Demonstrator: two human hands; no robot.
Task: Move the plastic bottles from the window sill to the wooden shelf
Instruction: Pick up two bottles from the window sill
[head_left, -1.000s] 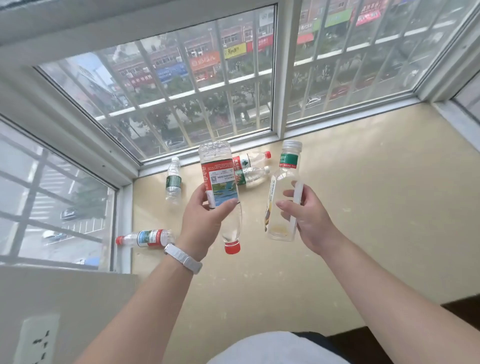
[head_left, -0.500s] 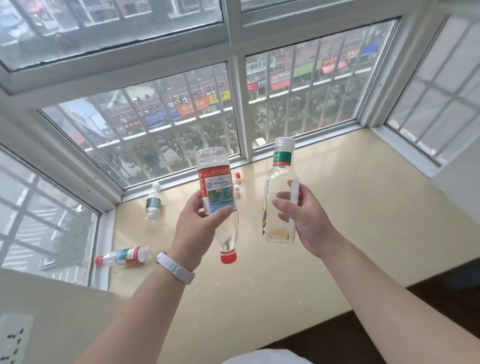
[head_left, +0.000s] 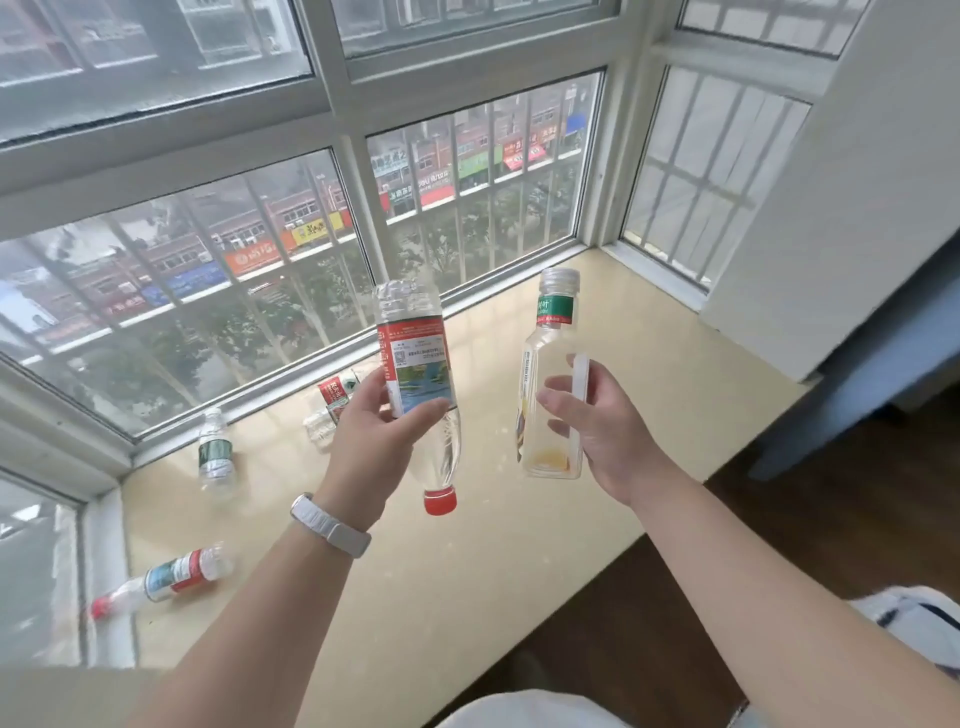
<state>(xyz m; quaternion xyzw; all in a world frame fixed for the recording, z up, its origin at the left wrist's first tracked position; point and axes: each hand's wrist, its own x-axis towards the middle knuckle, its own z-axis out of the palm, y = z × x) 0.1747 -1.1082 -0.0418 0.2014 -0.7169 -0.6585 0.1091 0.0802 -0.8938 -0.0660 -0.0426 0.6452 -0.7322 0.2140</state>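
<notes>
My left hand (head_left: 371, 441) grips a clear red-label bottle (head_left: 418, 374) held upside down, its red cap pointing down above the cream window sill (head_left: 467, 571). A squarish clear bottle with a green neck band (head_left: 550, 384) stands upright in the grip of my right hand (head_left: 602, 431); a little yellow liquid sits at its bottom. On the sill remain a green-label bottle (head_left: 214, 457) near the window, a red-label bottle (head_left: 171, 574) lying at the left end, and a pair of bottles (head_left: 332, 405) lying partly behind my left hand. The wooden shelf is out of view.
Barred windows (head_left: 467, 218) enclose the sill at the back and both ends. A white wall (head_left: 857, 208) rises on the right, with a blue-grey furniture edge (head_left: 852, 395) below it. Dark wooden floor (head_left: 675, 623) runs along the sill's front edge.
My view has swung up and to the right, away from the sill, so the right-hand wall and floor come in. Both hands keep their bottles, carried back from the window.
</notes>
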